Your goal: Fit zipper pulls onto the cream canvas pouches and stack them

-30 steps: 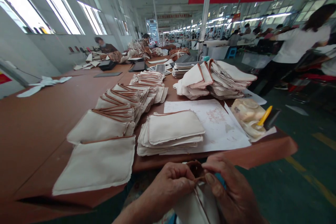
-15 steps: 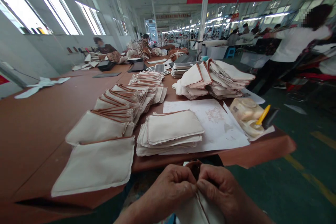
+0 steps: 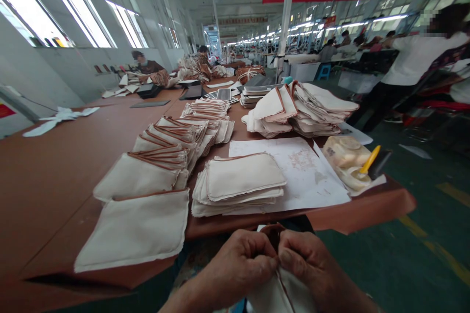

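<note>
At the table's front edge, low in the view, my left hand (image 3: 246,259) and my right hand (image 3: 306,259) pinch the same cream cloth pouch (image 3: 270,296) with brown edging. Thumbs and forefingers almost meet at its brown edge, and a brown opening shows just beyond the fingertips. The pouch's lower part runs out of view. On the table in front lies a stack of cream pouches (image 3: 244,178). To its left is a long fanned row of similar pouches (image 3: 135,230) with brown edges.
White paper (image 3: 316,183) lies under the stack. At the right corner stand a stained plastic container (image 3: 343,151) and a yellow-handled tool (image 3: 370,159). More cream pieces (image 3: 319,102) are piled behind. A person in a white top (image 3: 418,58) stands at right; another person (image 3: 147,66) sits far left.
Both hands keep their pinch on the pouch and barely move. The whole view has shifted very slightly.
</note>
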Demonstrator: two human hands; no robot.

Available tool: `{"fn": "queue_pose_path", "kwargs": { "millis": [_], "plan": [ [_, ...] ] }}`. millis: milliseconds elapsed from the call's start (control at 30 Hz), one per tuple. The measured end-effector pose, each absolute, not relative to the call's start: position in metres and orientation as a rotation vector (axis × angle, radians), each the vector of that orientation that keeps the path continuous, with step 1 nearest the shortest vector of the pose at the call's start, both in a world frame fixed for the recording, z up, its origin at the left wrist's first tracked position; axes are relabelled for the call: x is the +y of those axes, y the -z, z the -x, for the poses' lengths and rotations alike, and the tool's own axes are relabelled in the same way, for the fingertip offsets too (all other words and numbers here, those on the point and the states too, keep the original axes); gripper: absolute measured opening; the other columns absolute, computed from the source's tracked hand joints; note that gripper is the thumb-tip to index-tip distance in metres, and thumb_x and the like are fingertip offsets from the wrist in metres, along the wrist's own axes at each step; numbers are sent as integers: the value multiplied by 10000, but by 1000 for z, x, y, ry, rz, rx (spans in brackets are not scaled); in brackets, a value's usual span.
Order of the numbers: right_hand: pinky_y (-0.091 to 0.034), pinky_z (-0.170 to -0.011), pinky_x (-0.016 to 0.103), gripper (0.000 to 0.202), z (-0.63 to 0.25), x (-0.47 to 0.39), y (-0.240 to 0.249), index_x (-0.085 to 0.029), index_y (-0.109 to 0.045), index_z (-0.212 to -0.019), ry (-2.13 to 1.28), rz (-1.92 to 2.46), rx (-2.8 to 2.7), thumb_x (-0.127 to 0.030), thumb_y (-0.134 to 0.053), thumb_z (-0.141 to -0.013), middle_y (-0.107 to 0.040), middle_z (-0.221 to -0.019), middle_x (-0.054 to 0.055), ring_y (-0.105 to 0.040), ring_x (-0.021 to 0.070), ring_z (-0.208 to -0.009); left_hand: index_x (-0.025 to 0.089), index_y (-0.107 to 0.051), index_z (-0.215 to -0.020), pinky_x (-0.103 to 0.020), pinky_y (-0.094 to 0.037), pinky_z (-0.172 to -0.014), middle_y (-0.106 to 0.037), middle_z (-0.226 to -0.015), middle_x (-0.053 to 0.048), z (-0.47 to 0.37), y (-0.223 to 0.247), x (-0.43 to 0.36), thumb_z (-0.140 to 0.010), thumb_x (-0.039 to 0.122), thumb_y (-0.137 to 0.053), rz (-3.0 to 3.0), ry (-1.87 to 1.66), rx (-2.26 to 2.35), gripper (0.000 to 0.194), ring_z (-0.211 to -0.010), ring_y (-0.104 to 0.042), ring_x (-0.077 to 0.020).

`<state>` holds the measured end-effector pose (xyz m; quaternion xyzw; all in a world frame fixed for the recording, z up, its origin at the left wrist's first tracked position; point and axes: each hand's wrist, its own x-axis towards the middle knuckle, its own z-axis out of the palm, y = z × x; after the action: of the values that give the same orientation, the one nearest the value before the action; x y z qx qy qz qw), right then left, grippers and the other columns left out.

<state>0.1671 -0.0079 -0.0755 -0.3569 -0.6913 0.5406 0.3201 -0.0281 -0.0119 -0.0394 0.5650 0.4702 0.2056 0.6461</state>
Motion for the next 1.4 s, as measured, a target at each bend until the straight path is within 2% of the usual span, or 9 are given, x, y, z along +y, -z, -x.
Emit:
{"fn": "queue_pose_path", "kwargs": {
  "millis": [233, 467, 733, 967, 1400],
  "plan": [
    [-316, -581, 241, 424, -169, -9, 76, -194, -427, -638, -1379, 873, -1913, -457, -462, -969, -422, -619, -37, -417, 127, -604, 176, -435, -685, -233, -220, -491, -349, -668, 41, 33, 33, -13, -862, 312, -542, -1474, -398, 966, 247, -595, -284, -96],
    [-312, -584, 255, 448, -170, -11, 85, -191, -445, -616, -1327, 984, -1867, -481, -470, -957, -422, -616, -29, -433, 134, -609, 165, -481, -707, -237, -213, -480, -380, -658, 46, 35, 39, -11, -842, 313, -609, -1420, -458, 963, 238, -585, -293, -94],
    [-324, -566, 241, 457, -165, -11, 88, -181, -465, -610, -1476, 1066, -1694, -514, -547, -912, -448, -627, -30, -405, 128, -613, 163, -470, -674, -228, -237, -499, -410, -679, 43, 33, 42, -15, -857, 294, -588, -1560, -433, 1072, 254, -609, -332, -94],
    [-309, -534, 234, 437, -163, -12, 83, -172, -501, -633, -1513, 1098, -1487, -510, -586, -896, -468, -618, -35, -390, 116, -588, 141, -523, -749, -221, -216, -503, -381, -669, 44, 29, 45, -14, -885, 417, -571, -1420, -470, 1055, 311, -606, -310, -96],
    [-285, -525, 231, 419, -164, -14, 96, -172, -494, -649, -1517, 1049, -1446, -484, -598, -908, -445, -622, -41, -363, 110, -586, 174, -424, -683, -250, -170, -483, -322, -643, 44, 34, 51, -15, -907, 503, -542, -1419, -448, 999, 415, -580, -246, -93]
  ]
}}
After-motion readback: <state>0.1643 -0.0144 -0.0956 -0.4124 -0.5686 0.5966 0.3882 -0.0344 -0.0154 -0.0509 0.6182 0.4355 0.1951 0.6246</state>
